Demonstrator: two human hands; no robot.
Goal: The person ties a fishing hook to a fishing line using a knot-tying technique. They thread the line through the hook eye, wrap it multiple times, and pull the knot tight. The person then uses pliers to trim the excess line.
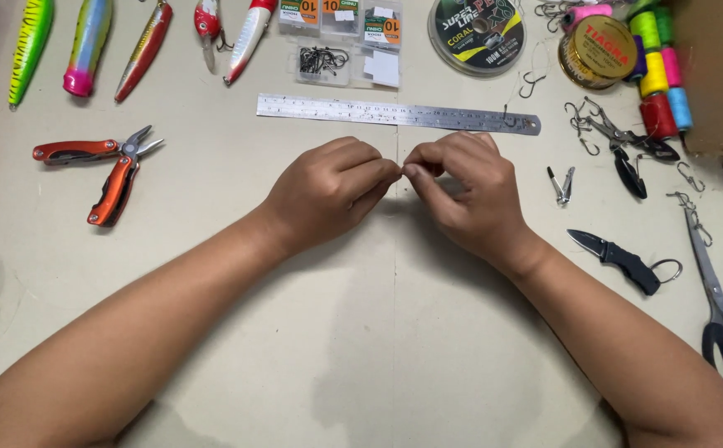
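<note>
1. The left hand (pixel 328 192) and right hand (pixel 461 195) meet fingertip to fingertip at the middle of the table (pixel 361 348), each grip pinched shut.
2. Whatever they pinch is too small to make out; a thin line (pixel 395 216) runs down from the meeting point towards 6 o'clock.
3. At 12 o'clock from the hands lies a steel ruler (pixel 395 114), near but apart.
4. Beyond it, a clear box (pixel 322 63) holds a tangle of dark hooks; small hook packets (pixel 341 15) sit just behind it.
5. At 1 o'clock a round spool of line (pixel 476 33) lies flat.
6. At 9 o'clock, orange pliers (pixel 100 170) lie open.
7. At 3 o'clock are nail clippers (pixel 562 184) and a black folding knife (pixel 618 257).
</note>
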